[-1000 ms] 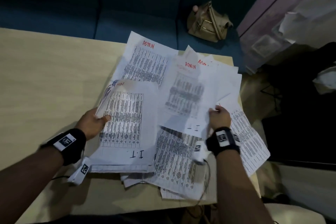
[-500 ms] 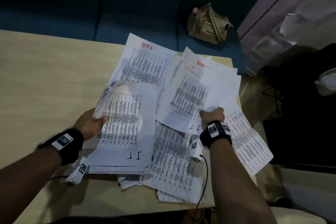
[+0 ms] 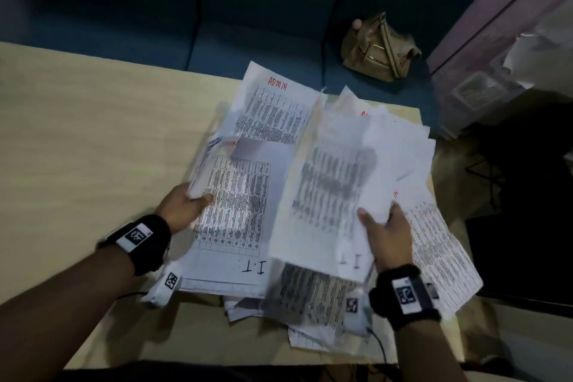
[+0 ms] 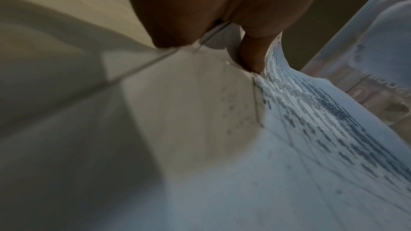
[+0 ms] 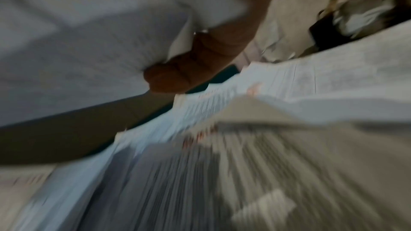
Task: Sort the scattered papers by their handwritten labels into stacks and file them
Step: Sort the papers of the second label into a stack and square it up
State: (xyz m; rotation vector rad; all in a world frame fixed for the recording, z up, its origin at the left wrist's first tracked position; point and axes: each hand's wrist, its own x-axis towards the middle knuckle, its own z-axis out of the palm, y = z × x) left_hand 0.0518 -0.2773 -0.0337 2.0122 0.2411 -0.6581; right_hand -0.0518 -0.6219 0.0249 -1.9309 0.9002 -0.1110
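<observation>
Sorting is mid-way: the left hand (image 3: pixel 183 206) grips the I.T. stack (image 3: pixel 235 217) by its left edge, thumb on top, over the tabletop (image 3: pixel 93 139) near its right end. The right hand (image 3: pixel 386 231) pinches a lifted sheet (image 3: pixel 328 195), also marked I.T., just beside that stack. ADMIN sheets (image 3: pixel 273 108) lie toward the far edge. Likely next: lay the sheet squarely onto the stack, edges aligned, then release

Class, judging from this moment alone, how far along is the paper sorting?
Early. Done: an I.T. stack gathered under the left hand. In hand: the right hand carries another I.T. sheet towards it. Left: ADMIN sheets and loose papers lie scattered; nothing filed.
</observation>
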